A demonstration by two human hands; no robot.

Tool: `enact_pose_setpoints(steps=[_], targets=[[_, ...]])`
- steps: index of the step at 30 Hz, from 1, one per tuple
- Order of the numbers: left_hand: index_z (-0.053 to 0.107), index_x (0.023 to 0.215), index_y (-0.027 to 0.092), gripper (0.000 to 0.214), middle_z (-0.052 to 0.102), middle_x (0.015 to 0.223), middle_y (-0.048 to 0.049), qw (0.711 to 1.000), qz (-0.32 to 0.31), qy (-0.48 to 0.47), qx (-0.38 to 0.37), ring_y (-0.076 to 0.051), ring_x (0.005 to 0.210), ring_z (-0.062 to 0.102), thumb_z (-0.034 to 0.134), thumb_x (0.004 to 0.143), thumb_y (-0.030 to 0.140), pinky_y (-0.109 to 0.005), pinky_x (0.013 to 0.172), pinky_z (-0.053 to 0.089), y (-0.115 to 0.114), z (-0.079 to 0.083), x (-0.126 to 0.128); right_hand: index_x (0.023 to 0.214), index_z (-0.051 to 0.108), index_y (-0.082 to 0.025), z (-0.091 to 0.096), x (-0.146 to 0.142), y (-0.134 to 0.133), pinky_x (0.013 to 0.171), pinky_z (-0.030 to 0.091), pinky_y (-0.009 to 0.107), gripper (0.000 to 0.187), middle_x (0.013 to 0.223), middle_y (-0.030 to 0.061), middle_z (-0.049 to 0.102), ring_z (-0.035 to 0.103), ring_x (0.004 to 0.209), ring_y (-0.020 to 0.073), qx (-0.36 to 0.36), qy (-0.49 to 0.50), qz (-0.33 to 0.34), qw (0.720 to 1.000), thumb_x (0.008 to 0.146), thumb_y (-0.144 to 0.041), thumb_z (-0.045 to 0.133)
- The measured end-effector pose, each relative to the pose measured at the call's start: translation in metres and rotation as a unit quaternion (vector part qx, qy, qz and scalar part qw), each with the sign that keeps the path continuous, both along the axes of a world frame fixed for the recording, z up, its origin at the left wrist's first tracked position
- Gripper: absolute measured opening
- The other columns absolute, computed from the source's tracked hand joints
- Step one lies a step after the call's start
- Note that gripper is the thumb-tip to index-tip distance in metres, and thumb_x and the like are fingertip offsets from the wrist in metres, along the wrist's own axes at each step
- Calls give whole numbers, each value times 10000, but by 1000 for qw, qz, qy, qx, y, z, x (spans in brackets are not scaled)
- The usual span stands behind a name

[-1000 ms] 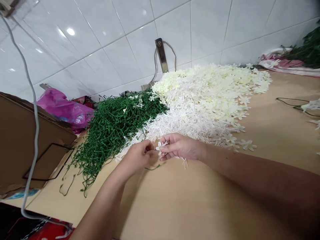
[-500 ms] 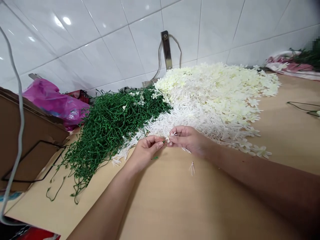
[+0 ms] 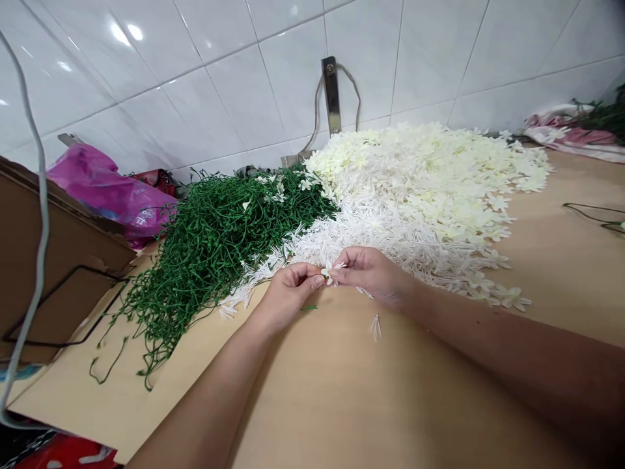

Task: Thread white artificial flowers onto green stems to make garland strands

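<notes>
My left hand (image 3: 289,293) and my right hand (image 3: 372,273) meet fingertip to fingertip at the near edge of a heap of white plastic stamen pieces (image 3: 371,238). Both pinch one small white flower piece (image 3: 330,271) between them. A short green stem (image 3: 308,307) sticks out below my left fingers. One loose white stamen piece (image 3: 375,327) lies on the wooden table (image 3: 371,397) just under my right wrist. Behind the heap lies a pile of cream fabric flowers (image 3: 439,172), and to the left a tangle of green plastic stems (image 3: 215,244).
A cardboard box (image 3: 53,267) stands at the left with a grey cable (image 3: 34,247) hanging before it. A pink plastic bag (image 3: 105,192) lies by the tiled wall. More greenery and pink cloth (image 3: 576,127) sit at the far right. A metal bracket (image 3: 332,94) is fixed to the wall.
The view has shifted slightly, so everything sits a little further right. One white stamen piece has dropped onto the table under my right hand. Both hands stay pinched together on the flower piece.
</notes>
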State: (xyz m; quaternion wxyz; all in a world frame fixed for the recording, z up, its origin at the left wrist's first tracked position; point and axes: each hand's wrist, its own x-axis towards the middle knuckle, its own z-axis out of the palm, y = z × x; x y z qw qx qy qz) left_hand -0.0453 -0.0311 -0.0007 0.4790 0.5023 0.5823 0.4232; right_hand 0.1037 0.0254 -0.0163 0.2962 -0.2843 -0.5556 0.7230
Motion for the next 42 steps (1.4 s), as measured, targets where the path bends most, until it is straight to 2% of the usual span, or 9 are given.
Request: enact_pose_setpoints(steps=[4, 9, 13, 20, 25, 31, 33, 38, 42], targets=[[496, 625, 142, 146, 374, 446, 78, 999, -13, 41, 15, -33, 403, 278, 560, 672, 265, -179, 414, 217, 0, -2, -1, 632, 493, -142, -2, -2, -1, 486, 326, 211, 249, 544, -36, 486, 427, 507, 68, 84, -31, -22, 996, 577, -321, 658], [487, 613, 137, 119, 373, 475, 69, 996, -17, 89, 22, -42, 442, 290, 508, 692, 222, -184, 446, 241, -1, -3, 0, 632, 483, -145, -5, -3, -5, 472, 305, 206, 170, 548, -34, 459, 392, 499, 65, 192, -76, -40, 978, 630, -271, 597], [475, 589, 130, 88, 412, 531, 51, 993, -24, 117, 23, -48, 499, 330, 475, 677, 136, -182, 490, 270, -1, -5, 1, 651, 496, -145, -7, -2, -6, 492, 333, 216, 131, 583, -12, 499, 432, 526, 79, 221, -102, -21, 970, 654, -255, 566], [464, 578, 140, 99, 400, 509, 59, 995, -19, 101, 2, -43, 465, 311, 473, 677, 141, -176, 451, 256, -1, -4, 4, 654, 489, -145, -7, 1, -2, 483, 343, 215, 147, 577, -12, 504, 437, 517, 79, 206, -90, 17, 974, 656, -272, 564], [455, 562, 146, 109, 397, 493, 62, 996, -17, 89, 1, -40, 445, 306, 476, 668, 143, -171, 436, 255, -2, -5, 6, 681, 492, -140, -7, 3, -2, 487, 339, 219, 105, 592, -3, 504, 431, 522, 83, 238, -103, 42, 965, 683, -241, 522], [477, 562, 143, 105, 416, 492, 56, 993, -5, 119, 8, -43, 438, 311, 482, 666, 157, -173, 439, 266, -3, -8, 7, 666, 496, -146, -8, 2, -5, 475, 312, 209, 63, 577, -18, 474, 397, 509, 73, 291, -148, 15, 945, 692, -204, 501], [496, 572, 139, 96, 440, 514, 46, 992, 2, 127, 21, -48, 461, 335, 494, 665, 164, -174, 453, 276, -3, -9, 7, 659, 498, -147, -8, 1, -4, 477, 312, 206, 56, 576, -20, 477, 400, 511, 71, 279, -143, 8, 950, 683, -196, 513], [558, 674, 132, 97, 495, 575, 23, 993, 45, 104, 43, -64, 507, 379, 525, 671, 223, -187, 482, 300, -1, -9, 8, 651, 482, -145, -4, 3, 0, 452, 327, 188, 204, 542, -38, 485, 420, 482, 57, 136, -72, -2, 988, 604, -273, 634], [579, 687, 129, 150, 481, 544, 31, 992, 58, 102, 43, -63, 478, 354, 542, 667, 273, -198, 476, 293, 0, -5, 9, 659, 495, -145, 0, 4, 0, 486, 378, 189, 250, 580, -25, 539, 491, 531, 67, 75, -31, -3, 997, 572, -294, 676]])
